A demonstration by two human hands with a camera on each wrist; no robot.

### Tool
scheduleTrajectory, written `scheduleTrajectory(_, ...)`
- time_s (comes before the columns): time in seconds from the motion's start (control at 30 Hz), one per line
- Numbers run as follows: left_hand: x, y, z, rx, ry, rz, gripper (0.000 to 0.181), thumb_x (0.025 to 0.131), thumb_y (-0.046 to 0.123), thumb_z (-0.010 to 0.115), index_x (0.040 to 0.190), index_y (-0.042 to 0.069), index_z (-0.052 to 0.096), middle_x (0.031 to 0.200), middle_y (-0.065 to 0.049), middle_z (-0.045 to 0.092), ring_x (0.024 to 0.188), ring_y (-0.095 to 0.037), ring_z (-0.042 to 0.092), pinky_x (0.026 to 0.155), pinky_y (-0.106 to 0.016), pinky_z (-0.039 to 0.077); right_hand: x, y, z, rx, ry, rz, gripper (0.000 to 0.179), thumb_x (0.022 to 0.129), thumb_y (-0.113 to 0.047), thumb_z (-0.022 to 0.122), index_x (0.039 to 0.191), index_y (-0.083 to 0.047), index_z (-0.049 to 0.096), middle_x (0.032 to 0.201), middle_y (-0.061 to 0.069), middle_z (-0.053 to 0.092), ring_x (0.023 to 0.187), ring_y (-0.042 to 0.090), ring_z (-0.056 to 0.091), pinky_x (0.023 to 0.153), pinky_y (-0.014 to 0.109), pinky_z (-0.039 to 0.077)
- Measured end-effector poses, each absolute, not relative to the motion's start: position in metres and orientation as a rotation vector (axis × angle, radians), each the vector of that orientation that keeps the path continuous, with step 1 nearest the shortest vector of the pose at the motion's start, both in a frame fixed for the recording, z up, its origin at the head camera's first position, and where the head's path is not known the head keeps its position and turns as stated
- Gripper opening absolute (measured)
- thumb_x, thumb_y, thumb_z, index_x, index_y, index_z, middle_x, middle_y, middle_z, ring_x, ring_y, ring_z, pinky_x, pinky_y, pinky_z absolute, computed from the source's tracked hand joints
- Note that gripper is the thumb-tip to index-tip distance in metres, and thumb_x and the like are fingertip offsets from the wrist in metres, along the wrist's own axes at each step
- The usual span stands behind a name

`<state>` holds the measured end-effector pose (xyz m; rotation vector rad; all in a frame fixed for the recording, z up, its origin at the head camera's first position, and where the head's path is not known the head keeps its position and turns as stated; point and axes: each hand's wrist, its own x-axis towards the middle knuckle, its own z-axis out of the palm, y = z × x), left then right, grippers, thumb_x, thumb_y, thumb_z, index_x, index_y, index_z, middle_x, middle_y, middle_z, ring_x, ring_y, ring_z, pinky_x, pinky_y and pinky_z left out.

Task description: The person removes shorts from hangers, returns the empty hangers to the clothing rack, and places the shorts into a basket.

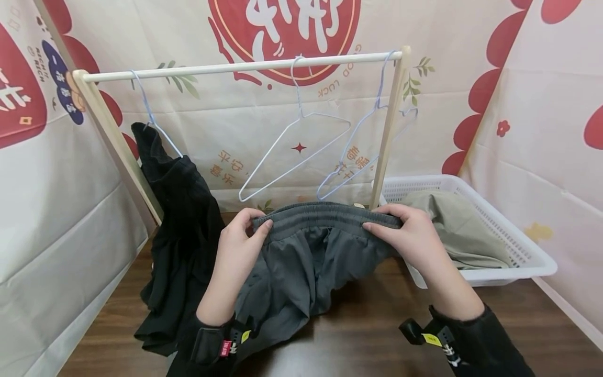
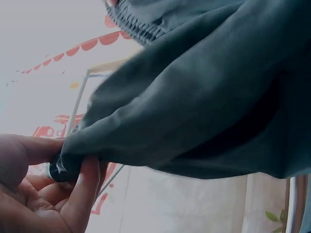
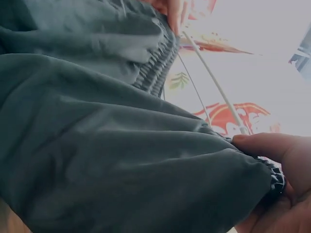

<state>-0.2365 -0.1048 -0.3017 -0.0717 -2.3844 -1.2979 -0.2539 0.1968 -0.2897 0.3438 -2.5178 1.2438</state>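
Observation:
A pair of dark grey trousers (image 1: 301, 267) with an elastic waistband is stretched between both hands above the wooden table. At the waistband's left end, my left hand (image 1: 240, 246) pinches the fabric between thumb and fingers. My right hand (image 1: 414, 235) grips the opposite end the same way. Both wrist views show the grey cloth (image 2: 184, 107) bunching toward the pinched corners, and in the right wrist view the gathered elastic (image 3: 158, 63) is visible. Below the waistband the legs hang down and lie partly on the table; their lower ends are hidden by my left arm.
Behind the trousers stands a rack with a white rail (image 1: 226, 68). From it hang a white hanger (image 1: 294, 125), a blue hanger (image 1: 350, 146) and another hanger bearing a black garment (image 1: 183, 225). At right, a white basket (image 1: 532, 262) contains beige cloth (image 1: 452, 225).

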Motion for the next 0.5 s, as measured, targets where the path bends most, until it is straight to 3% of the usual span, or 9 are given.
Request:
scheduleTrajectory(0.17,-0.243,-0.097,-0.303,-0.091,-2.391,-1.476,0.017,0.094,0.018,0.067,0.108,0.009,0.064,0.075,-0.005,0.064,0.067,-0.02,0.056,0.06,-0.032,0.048,-0.257,0.185,-0.292,0.361,-2.488,1.279,0.031,0.083,-0.031,0.079,0.105,-0.01,0.073,0.11,0.011,0.067,0.102,0.023,0.059,0.085,0.037,0.045)
scheduleTrajectory(0.4,-0.243,-0.083,-0.308,-0.097,-2.324,-1.773,0.02,0.095,0.015,0.065,0.112,0.005,0.063,0.09,-0.011,0.071,0.079,-0.022,0.064,0.068,-0.042,0.056,-0.259,0.168,-0.301,0.319,-2.43,1.338,0.032,0.084,-0.026,0.078,0.111,-0.01,0.072,0.117,0.009,0.066,0.109,0.025,0.058,0.089,0.041,0.045)
scheduleTrajectory(0.5,-0.242,-0.077,-0.311,-0.139,-2.291,-1.834,0.021,0.095,0.014,0.065,0.113,0.004,0.062,0.091,-0.012,0.07,0.08,-0.021,0.065,0.069,-0.039,0.056,-0.26,0.161,-0.303,0.318,-2.382,1.357,0.031,0.085,-0.024,0.077,0.112,-0.012,0.071,0.117,0.007,0.066,0.11,0.023,0.057,0.088,0.04,0.045)
